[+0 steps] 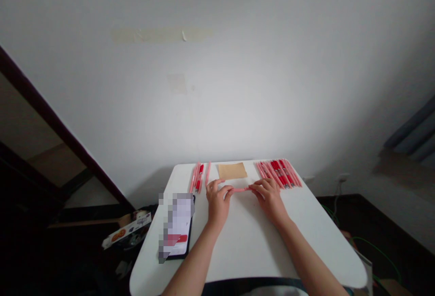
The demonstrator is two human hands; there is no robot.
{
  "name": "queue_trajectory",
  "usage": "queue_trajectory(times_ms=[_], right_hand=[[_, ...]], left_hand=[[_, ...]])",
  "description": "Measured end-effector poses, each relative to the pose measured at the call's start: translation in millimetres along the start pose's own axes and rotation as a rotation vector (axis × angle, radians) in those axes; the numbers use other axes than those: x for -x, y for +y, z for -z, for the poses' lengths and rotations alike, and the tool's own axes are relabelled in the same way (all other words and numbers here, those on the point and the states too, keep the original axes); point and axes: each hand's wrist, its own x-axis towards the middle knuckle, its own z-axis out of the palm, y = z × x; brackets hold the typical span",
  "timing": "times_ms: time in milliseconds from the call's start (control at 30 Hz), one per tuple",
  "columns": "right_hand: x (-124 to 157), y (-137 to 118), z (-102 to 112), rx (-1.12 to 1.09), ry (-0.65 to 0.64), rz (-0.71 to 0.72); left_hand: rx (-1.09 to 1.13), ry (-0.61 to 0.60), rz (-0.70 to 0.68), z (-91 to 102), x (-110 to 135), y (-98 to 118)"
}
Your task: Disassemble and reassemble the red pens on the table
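Note:
A slim pink pen (240,189) lies crosswise between my two hands over the middle of the white table (248,241). My left hand (217,200) pinches its left end, and the fingertips of my right hand (271,200) are closed on its right end. Just beyond my left hand stands a small group of pens, with a red pen (200,179) among pink ones and a single pink pen (208,172) slightly apart. A row of pink and red pens (279,173) lies side by side behind my right hand. Fingers partly cover the held pen's ends.
A brown piece of paper (232,170) lies at the table's back, between the pen groups. Near the left edge rests a phone (183,228), its screen partly pixelated. The white wall (217,105) rises right behind the table. Cables (377,250) run on the floor at right.

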Motion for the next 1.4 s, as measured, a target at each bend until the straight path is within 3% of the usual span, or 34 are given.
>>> queue_trajectory(times_ms=[967, 1400], right_hand=[[-1.4, -10.3, 3.0, -0.132, -0.083, -0.026], [1.0, -9.8, 2.5, -0.168, -0.109, -0.137]], left_hand=[[-0.018, -0.062, -0.017, -1.6, 2.1, -0.2], [0.050, -0.029, 0.013, -1.6, 0.4, 0.6]])
